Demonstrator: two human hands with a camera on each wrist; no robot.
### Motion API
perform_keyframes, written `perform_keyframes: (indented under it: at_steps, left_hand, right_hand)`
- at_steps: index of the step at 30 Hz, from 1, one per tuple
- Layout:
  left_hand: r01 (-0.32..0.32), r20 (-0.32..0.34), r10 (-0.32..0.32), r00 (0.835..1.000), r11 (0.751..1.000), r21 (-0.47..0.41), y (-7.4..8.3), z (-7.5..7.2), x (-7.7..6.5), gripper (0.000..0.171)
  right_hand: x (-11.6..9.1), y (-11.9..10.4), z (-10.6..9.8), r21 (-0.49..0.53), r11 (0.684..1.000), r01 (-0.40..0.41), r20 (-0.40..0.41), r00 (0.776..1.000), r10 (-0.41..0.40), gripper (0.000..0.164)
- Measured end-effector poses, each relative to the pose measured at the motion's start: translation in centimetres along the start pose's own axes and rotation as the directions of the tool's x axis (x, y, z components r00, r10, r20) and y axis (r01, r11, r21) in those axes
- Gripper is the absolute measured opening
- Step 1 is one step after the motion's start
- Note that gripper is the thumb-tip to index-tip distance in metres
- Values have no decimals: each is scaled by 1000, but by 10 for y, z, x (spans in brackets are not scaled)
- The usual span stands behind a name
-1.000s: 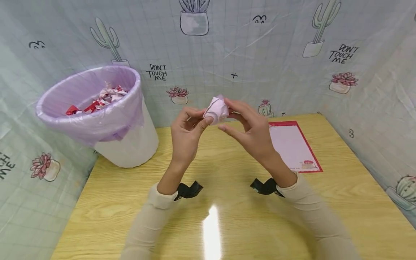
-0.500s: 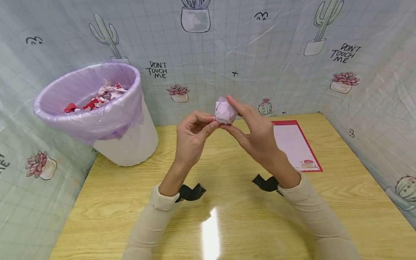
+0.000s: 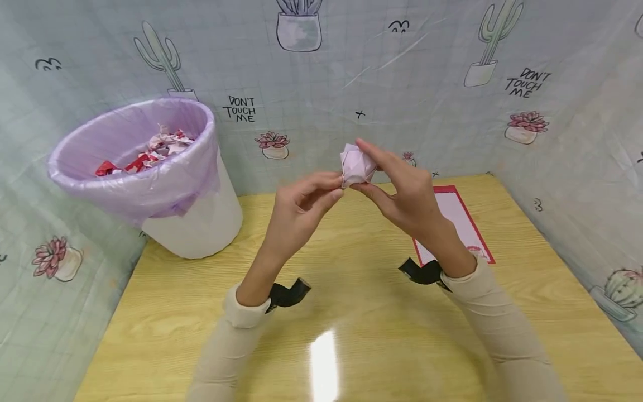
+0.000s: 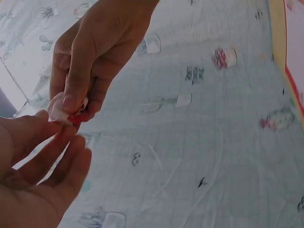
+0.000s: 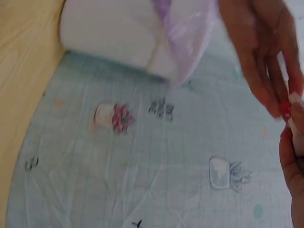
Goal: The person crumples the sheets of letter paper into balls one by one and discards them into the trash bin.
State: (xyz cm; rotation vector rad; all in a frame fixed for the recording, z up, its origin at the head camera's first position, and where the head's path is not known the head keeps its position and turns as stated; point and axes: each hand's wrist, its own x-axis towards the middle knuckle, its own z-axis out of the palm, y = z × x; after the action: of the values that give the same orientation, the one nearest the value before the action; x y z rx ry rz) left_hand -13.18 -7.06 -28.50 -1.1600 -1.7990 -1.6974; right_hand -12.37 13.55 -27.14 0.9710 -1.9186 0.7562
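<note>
A small wad of crumpled pale pink paper (image 3: 358,164) is held up between both hands, above the far edge of the table. At its lower left edge, the thumb and fingertips of my left hand (image 3: 303,209) pinch it. My right hand (image 3: 412,192) grips it from the right, with the thumb below and the index finger along the top. In the left wrist view, a red bit of the paper (image 4: 75,118) shows between the two hands. The right wrist view catches the paper's red part (image 5: 285,109) near its right edge, much of it covered by fingers.
On the left of the table stands a white bin (image 3: 201,223) with a purple liner, holding crumpled red and pink paper (image 3: 156,153). A flat red-bordered sheet (image 3: 459,215) lies on the right, partly behind my right arm. A cactus-print curtain (image 3: 311,89) backs the wooden table (image 3: 361,324).
Both hands have moved slightly right and up with the paper. The wad has been turned and looks more compact and rounded, and my right thumb has come in against its underside.
</note>
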Motion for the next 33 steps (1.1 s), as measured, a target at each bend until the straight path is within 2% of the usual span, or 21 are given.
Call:
perform_keyframes:
  at_steps: [1, 2, 4, 5, 8, 11, 13, 15, 21, 24, 26, 29, 33]
  left_hand:
    - [-65, 16, 64, 998, 994, 85, 2, -3, 2, 18]
    - [-133, 37, 128, 991, 977, 168, 4, -6, 4, 23]
    - [-249, 89, 233, 968, 921, 300, 8, -13, 11, 35]
    - [-294, 128, 266, 955, 901, 321, 10, -16, 14, 40]
    - [-389, 276, 306, 911, 862, 325, 14, -25, 21, 54]
    - [-450, 365, 325, 873, 826, 340, 16, -28, 23, 53]
    - [-475, 382, 338, 860, 803, 360, 16, -28, 22, 53]
    - [-488, 385, 348, 855, 790, 371, 15, -25, 21, 51]
    - [-498, 326, 397, 858, 796, 344, 11, -12, 19, 40]
    - [-498, 299, 412, 861, 804, 326, 9, -10, 21, 39]
    - [-482, 283, 405, 869, 820, 307, 8, -11, 22, 43]
    - [-431, 238, 378, 895, 871, 236, 5, -11, 23, 49]
    - [-366, 184, 337, 923, 918, 154, 3, -10, 21, 51]
  right_hand:
    - [0, 2, -2, 26, 1000, -9, 15, 1000, 9, 67]
    - [0, 3, -3, 52, 999, -17, 32, 999, 15, 68]
    - [-1, 2, -4, 80, 997, -19, 74, 997, 14, 70]
    - [-1, 1, -5, 91, 996, -20, 92, 996, 12, 70]
    - [-1, -5, -6, 94, 996, -11, 129, 992, -1, 69]
    - [-3, -9, -8, 48, 999, 14, 150, 989, -21, 64]
    - [-6, -10, -9, 18, 999, 29, 157, 987, -31, 64]
    - [-9, -10, -9, -6, 999, 48, 153, 987, -47, 59]
    - [-9, -9, -12, -66, 990, 126, 112, 987, -118, 51]
    - [-6, -7, -15, -60, 990, 128, 99, 988, -122, 55]
    - [-6, -6, -15, -52, 992, 111, 88, 990, -106, 56]
    - [-7, -6, -16, -47, 997, 62, 45, 997, -60, 56]
    - [-6, -7, -17, -123, 991, 50, 84, 996, -40, 49]
